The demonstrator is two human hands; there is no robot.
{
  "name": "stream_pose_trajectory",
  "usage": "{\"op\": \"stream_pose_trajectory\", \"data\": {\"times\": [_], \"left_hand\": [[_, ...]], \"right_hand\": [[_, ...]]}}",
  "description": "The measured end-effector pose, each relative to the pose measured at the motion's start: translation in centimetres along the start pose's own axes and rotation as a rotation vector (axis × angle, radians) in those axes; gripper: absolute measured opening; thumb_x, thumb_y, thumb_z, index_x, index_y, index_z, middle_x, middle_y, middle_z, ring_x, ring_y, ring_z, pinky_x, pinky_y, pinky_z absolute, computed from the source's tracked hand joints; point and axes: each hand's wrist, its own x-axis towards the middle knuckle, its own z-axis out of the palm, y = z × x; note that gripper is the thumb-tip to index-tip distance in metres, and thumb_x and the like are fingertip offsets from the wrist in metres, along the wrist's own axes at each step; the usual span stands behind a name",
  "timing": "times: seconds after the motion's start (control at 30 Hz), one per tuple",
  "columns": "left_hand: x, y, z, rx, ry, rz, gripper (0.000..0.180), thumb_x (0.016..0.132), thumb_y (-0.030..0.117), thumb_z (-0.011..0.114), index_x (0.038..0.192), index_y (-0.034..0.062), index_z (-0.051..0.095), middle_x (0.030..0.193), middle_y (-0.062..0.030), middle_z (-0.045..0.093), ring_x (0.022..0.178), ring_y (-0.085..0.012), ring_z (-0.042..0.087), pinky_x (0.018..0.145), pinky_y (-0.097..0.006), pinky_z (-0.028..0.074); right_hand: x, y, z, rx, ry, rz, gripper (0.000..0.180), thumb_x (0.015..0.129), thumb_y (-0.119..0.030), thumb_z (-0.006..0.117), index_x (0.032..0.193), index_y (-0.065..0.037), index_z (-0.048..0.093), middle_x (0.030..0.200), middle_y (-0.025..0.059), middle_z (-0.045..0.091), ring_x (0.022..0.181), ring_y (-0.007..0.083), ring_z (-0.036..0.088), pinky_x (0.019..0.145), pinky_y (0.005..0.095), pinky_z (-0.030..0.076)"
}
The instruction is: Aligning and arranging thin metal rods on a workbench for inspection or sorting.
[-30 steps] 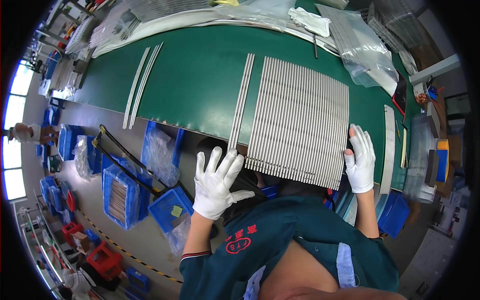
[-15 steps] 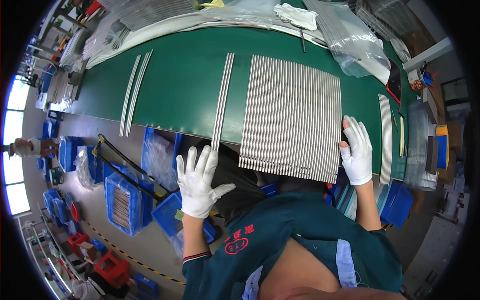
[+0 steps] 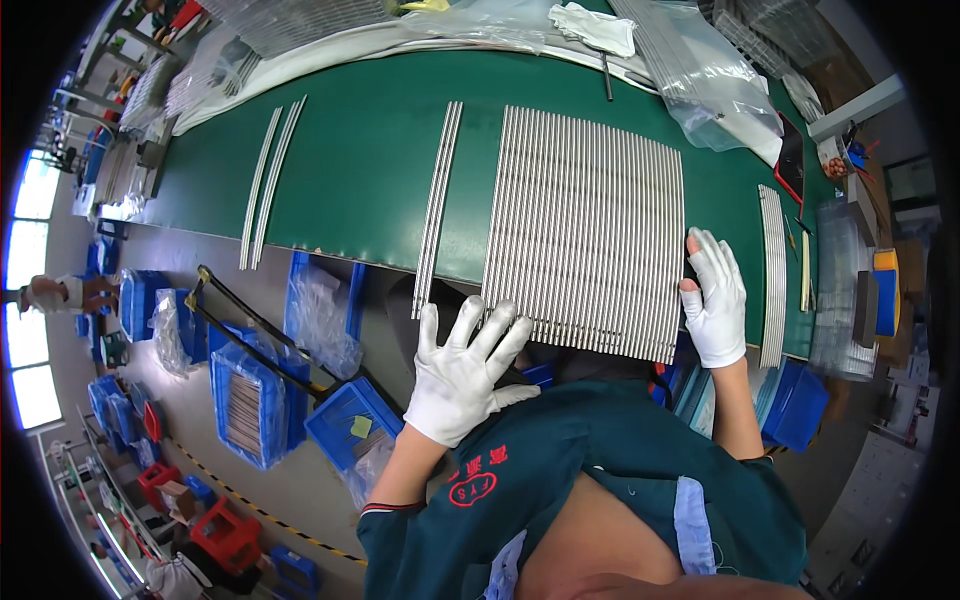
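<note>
- One wide sheet of metal rods [image 3: 585, 230] on green table [image 3: 370, 170].
- Left hand [image 3: 462, 372], fingers spread, at sheet's near-left edge.
- Right hand [image 3: 716, 298], fingers together, flat against sheet's right edge.
- Two loose rod bundles left of sheet: narrow rods [image 3: 438, 208], far rods [image 3: 270, 180].

Factory assembly floor. A long green counter [image 3: 360, 170] is covered with a sheet of parallel metal rods [image 3: 590, 220]; blue parts bins [image 3: 245, 400] are stacked on the floor below, hazard tape [image 3: 265, 515] is laid alongside, and white work gloves [image 3: 600, 25] are worn and stored.
</note>
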Motion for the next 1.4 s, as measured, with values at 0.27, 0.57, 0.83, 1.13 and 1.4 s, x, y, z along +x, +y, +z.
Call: {"op": "stream_pose_trajectory", "data": {"times": [0.27, 0.57, 0.83, 1.13, 1.4], "left_hand": [[-1.1, -1.3, 0.6, 0.068, 0.059, -0.061, 0.091, 0.066, 0.056, 0.076, 0.141, 0.0175, 0.043, 0.14, -0.0059, 0.051, 0.127, -0.0386, 0.044, 0.104, -0.069, 0.025], [-1.8, -1.7, 0.8, 0.077, 0.079, -0.118, 0.092, 0.066, 0.056, 0.076, 0.142, 0.0173, 0.043, 0.144, -0.0061, 0.048, 0.133, -0.0378, 0.041, 0.111, -0.065, 0.015], [-0.7, -0.2, 0.8, -0.013, -0.001, -0.029, 0.092, 0.066, 0.058, 0.075, 0.142, 0.0183, 0.042, 0.141, -0.0037, 0.05, 0.132, -0.0291, 0.044, 0.112, -0.063, 0.014], [-2.5, -2.5, 0.3, 0.157, 0.0, -0.161, 0.091, 0.071, 0.061, 0.07, 0.145, 0.0191, 0.04, 0.149, -0.006, 0.044, 0.138, -0.0338, 0.036, 0.113, -0.065, 0.011], [0.5, 0.3, 0.0, 0.035, -0.057, -0.008, 0.091, 0.069, 0.06, 0.071, 0.143, 0.0168, 0.041, 0.142, -0.007, 0.048, 0.135, -0.0272, 0.041, 0.113, -0.061, 0.011]], "right_hand": [[-0.2, 0.1, -0.1, 0.002, 0.004, 0.006, 0.051, 0.097, -0.037, 0.05, 0.135, -0.003, 0.052, 0.134, 0.0175, 0.056, 0.127, 0.0353, 0.05, 0.111, 0.0485, 0.033], [0.0, 0.0, -0.2, -0.008, 0.009, 0.002, 0.051, 0.097, -0.037, 0.05, 0.134, -0.003, 0.053, 0.134, 0.0169, 0.056, 0.127, 0.0349, 0.05, 0.111, 0.0485, 0.034], [0.1, -0.2, -0.3, -0.002, -0.004, 0.01, 0.052, 0.097, -0.039, 0.049, 0.133, -0.002, 0.053, 0.133, 0.0177, 0.056, 0.127, 0.0359, 0.05, 0.111, 0.0484, 0.034], [0.0, -0.2, -0.2, 0.019, 0.008, 0.013, 0.053, 0.097, -0.041, 0.049, 0.131, -0.002, 0.054, 0.133, 0.0172, 0.056, 0.126, 0.0365, 0.05, 0.111, 0.0482, 0.033], [0.2, -0.3, -0.3, 0.012, -0.007, 0.021, 0.054, 0.095, -0.042, 0.05, 0.131, -0.001, 0.055, 0.133, 0.0164, 0.057, 0.126, 0.0355, 0.051, 0.111, 0.0483, 0.033]]}}
